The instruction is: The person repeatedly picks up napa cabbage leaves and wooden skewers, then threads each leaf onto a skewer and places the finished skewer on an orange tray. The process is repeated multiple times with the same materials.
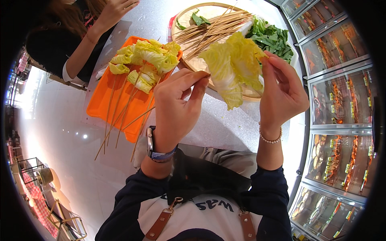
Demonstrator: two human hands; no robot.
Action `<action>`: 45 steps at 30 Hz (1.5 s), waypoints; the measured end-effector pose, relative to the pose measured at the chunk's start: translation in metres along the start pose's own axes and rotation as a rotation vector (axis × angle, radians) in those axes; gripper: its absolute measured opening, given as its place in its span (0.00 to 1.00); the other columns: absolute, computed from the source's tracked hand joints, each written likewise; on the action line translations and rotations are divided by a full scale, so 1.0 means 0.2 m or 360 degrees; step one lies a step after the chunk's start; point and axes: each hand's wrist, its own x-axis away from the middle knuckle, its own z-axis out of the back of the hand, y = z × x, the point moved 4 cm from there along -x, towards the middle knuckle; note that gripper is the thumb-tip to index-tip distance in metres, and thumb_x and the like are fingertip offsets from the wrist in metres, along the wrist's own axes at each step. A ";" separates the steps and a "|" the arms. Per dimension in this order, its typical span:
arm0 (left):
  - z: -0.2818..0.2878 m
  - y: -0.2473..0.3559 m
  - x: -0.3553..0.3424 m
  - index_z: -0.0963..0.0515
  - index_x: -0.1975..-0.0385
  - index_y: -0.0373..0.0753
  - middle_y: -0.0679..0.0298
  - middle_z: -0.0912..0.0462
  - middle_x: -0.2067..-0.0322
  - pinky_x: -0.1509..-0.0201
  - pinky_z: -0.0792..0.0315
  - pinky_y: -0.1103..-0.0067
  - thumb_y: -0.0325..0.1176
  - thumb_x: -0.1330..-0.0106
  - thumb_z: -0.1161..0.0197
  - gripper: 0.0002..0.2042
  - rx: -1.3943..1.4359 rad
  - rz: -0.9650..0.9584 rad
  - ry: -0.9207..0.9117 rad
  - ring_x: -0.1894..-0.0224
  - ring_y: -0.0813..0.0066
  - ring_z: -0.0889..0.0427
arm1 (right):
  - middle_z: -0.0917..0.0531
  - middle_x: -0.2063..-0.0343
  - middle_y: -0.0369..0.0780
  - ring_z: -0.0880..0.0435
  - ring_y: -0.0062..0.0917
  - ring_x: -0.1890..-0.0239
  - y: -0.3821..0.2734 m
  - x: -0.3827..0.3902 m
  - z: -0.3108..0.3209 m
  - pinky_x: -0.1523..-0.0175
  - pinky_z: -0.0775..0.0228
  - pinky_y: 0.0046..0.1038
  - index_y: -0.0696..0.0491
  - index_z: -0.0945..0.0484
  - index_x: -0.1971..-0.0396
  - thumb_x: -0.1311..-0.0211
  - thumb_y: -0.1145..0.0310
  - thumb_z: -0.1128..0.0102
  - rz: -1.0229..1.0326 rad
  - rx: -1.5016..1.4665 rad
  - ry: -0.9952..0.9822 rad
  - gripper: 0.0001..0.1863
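My left hand (181,98) is closed in a pinch around a thin bamboo skewer (140,116), whose shaft runs out behind my wrist over the orange tray. Its tip lies at the left side of a pale yellow-green cabbage leaf (231,68); whether it pierces the leaf I cannot tell. Thumb and fingers of my right hand (283,86) grip that leaf's right edge, holding it up above the table. At left, the orange tray (100,96) carries several cabbage pieces (146,56) on skewers, their bare ends hanging over the near edge.
Behind the leaf sits a round woven bamboo tray (187,18) with many loose skewers (217,28). Dark green leafy vegetables (277,42) fill a white tray beside it. Glass-doored display cases (341,100) line the right. Another person's arm (86,48) is at upper left.
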 end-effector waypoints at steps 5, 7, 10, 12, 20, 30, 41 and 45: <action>0.01 0.00 0.00 0.17 0.66 0.33 0.61 0.17 0.73 0.76 0.32 0.84 0.22 0.42 0.35 0.05 -0.0013 -0.0010 0.0016 0.78 0.76 0.23 | 0.14 0.69 0.44 0.14 0.25 0.64 0.00 0.00 0.00 0.55 0.19 0.23 0.64 0.17 0.68 0.49 0.87 0.34 -0.0130 -0.0086 0.0129 0.08; 0.01 0.00 0.00 0.17 0.67 0.33 0.62 0.17 0.73 0.76 0.32 0.83 0.22 0.42 0.35 0.05 0.0019 -0.0024 0.0030 0.78 0.75 0.23 | 0.14 0.69 0.45 0.14 0.25 0.64 0.00 0.00 -0.01 0.55 0.19 0.23 0.64 0.18 0.68 0.49 0.87 0.34 -0.0121 -0.0103 0.0133 0.07; 0.01 0.00 0.00 0.17 0.67 0.33 0.62 0.17 0.73 0.75 0.32 0.83 0.22 0.42 0.35 0.05 0.0032 -0.0020 0.0030 0.78 0.75 0.23 | 0.14 0.67 0.47 0.13 0.27 0.63 -0.01 0.01 -0.01 0.55 0.19 0.23 0.64 0.19 0.68 0.47 0.87 0.35 -0.0041 -0.0051 0.0046 0.06; 0.01 -0.01 0.00 0.17 0.67 0.32 0.62 0.17 0.73 0.76 0.32 0.84 0.22 0.42 0.35 0.05 0.0021 -0.0013 0.0026 0.78 0.76 0.23 | 0.14 0.67 0.46 0.13 0.26 0.63 -0.02 0.01 -0.02 0.57 0.19 0.22 0.63 0.19 0.69 0.47 0.87 0.35 0.0040 0.0008 0.0006 0.06; 0.02 0.00 0.00 0.18 0.67 0.31 0.61 0.17 0.73 0.76 0.32 0.84 0.21 0.41 0.36 0.05 0.0046 -0.0015 0.0032 0.78 0.76 0.23 | 0.14 0.66 0.49 0.13 0.30 0.62 -0.04 0.02 -0.02 0.54 0.19 0.25 0.65 0.20 0.69 0.46 0.88 0.37 0.0186 0.0081 -0.0185 0.05; 0.02 0.02 0.00 0.19 0.66 0.30 0.61 0.17 0.73 0.73 0.28 0.86 0.20 0.41 0.36 0.05 0.0056 0.0031 0.0009 0.77 0.78 0.22 | 0.16 0.60 0.46 0.17 0.24 0.58 -0.01 0.03 0.01 0.52 0.25 0.22 0.64 0.21 0.62 0.42 0.84 0.39 -0.0419 -0.0712 -0.0202 0.08; 0.01 0.01 0.01 0.20 0.64 0.32 0.60 0.20 0.72 0.75 0.29 0.82 0.19 0.40 0.38 0.06 -0.0109 -0.0180 -0.0039 0.77 0.74 0.22 | 0.21 0.49 0.45 0.22 0.32 0.47 0.04 0.08 0.01 0.41 0.31 0.31 0.62 0.22 0.52 0.35 0.74 0.44 -0.0767 -0.0580 -0.0159 0.14; 0.03 0.01 0.01 0.21 0.65 0.32 0.54 0.22 0.73 0.71 0.30 0.74 0.21 0.40 0.39 0.05 -0.0109 -0.0152 -0.0034 0.74 0.61 0.22 | 0.29 0.41 0.48 0.28 0.40 0.40 0.06 0.11 0.07 0.35 0.35 0.40 0.65 0.34 0.40 0.29 0.65 0.55 -0.0904 -0.0639 -0.0059 0.24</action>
